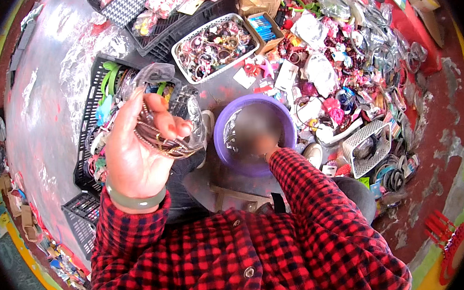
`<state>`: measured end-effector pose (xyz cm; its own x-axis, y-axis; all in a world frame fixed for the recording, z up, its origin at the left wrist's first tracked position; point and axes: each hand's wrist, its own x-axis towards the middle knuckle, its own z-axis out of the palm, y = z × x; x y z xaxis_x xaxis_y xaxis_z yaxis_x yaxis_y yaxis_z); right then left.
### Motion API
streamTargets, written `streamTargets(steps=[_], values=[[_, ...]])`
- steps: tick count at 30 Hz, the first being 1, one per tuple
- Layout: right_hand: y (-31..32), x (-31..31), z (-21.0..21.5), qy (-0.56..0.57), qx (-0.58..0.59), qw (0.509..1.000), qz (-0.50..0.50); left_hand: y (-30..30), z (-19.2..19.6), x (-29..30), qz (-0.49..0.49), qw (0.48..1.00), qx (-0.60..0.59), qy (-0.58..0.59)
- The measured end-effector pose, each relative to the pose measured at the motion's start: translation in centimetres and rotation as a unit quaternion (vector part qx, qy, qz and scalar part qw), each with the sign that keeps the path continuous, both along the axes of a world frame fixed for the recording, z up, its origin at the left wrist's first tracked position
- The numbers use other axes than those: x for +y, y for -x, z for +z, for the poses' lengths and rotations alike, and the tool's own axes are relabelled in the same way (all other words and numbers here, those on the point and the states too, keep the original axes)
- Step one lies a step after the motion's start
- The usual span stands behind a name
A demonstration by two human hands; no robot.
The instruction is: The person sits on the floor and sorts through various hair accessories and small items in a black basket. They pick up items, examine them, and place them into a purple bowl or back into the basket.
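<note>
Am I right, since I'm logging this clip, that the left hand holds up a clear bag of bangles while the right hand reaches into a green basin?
Not quite: the basin is purple, not green. The head view shows it. The rest stands: the left hand holds up a clear bag of bangles, and the right hand reaches into the basin, though it is blurred there.

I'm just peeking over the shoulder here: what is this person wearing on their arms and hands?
Both arms wear long sleeves of a red-and-black checked shirt with dark round buttons. The left hand is bare, with a plain grey-green band round the wrist. The right hand is blurred in the view, so nothing can be told of it.
</note>
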<state>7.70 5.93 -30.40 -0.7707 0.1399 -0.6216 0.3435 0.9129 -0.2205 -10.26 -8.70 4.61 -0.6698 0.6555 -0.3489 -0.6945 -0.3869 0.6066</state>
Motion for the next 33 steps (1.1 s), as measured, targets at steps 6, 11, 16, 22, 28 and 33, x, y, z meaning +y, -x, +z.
streamTargets(steps=[6, 11, 16, 22, 28, 33], values=[[2.2, 1.2, 0.6, 0.068, 0.013, 0.997, 0.017, 0.4, -0.3, -0.6, 0.005, 0.999, -0.003, -0.033], [-0.1, 2.2, 5.7, 0.124, -0.068, 0.99, -0.007, -0.4, 0.6, -0.8, 0.044, 0.996, 0.076, -0.005], [-2.8, 2.9, 2.8, 0.191, -0.029, 0.964, -0.185, 0.5, 1.4, -2.6, -0.146, 0.973, 0.168, -0.068], [-1.8, -0.3, 10.8, 0.522, 0.025, 0.722, -0.453, 4.7, 1.6, -12.0, -0.055, 0.96, 0.252, 0.105], [-2.9, 0.3, 7.9, 0.492, 0.083, 0.697, -0.515, 8.3, -1.8, -25.9, -0.018, 0.823, 0.344, 0.452], [-3.4, 1.6, 5.8, 0.432, 0.054, 0.797, -0.419, 6.3, -11.5, -31.7, 0.064, 0.926, 0.225, 0.296]])
